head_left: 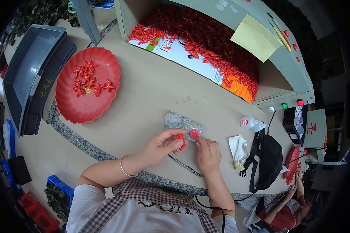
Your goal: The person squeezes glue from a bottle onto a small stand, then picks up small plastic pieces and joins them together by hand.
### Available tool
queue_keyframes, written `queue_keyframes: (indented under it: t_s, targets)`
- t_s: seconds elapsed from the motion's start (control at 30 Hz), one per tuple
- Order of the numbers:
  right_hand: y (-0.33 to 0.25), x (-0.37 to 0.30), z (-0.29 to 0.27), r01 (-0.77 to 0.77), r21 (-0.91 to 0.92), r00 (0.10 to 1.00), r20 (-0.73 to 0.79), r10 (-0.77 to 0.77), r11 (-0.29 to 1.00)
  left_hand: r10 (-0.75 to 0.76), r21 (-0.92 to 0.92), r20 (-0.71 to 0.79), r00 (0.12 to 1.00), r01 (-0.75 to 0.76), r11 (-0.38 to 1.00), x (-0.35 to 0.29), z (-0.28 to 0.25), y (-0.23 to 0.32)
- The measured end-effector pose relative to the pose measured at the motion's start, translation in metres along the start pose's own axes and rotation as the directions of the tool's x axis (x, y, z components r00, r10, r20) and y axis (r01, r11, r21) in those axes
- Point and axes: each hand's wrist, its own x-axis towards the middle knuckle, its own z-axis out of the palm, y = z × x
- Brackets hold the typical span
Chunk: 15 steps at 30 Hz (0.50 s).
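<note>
A grey stack of bins (27,77) sat at the far left, beside a scalloped red plate (87,105) carrying a few red plastic pieces (90,82). On the beige desk (151,97), the left hand (159,147) pinched a small red plastic piece (180,140) between thumb and fingers. The right hand (208,155), fingers curled, touched a red cap (194,133) on a clear tray (182,124). Metal tweezers (184,166) lay beneath. Farther right lay a white rag (238,149) and black bag (269,159).
</note>
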Motion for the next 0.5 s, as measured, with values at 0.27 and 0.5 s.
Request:
queue_keyframes:
  t_s: [0.27,0.5]
  targets:
    - [-0.004,-0.002,-0.01,-0.067,0.07,0.997,-0.035,0.07,0.995,0.003,-0.039,0.015,1.0,-0.002,0.999,0.0,0.004,0.005]
    - [-0.02,0.004,-0.034,-0.674,0.729,0.612,0.462,0.642,0.118,0.005,-0.039,0.042,0.999,-0.003,0.999,0.0,0.003,-0.003]
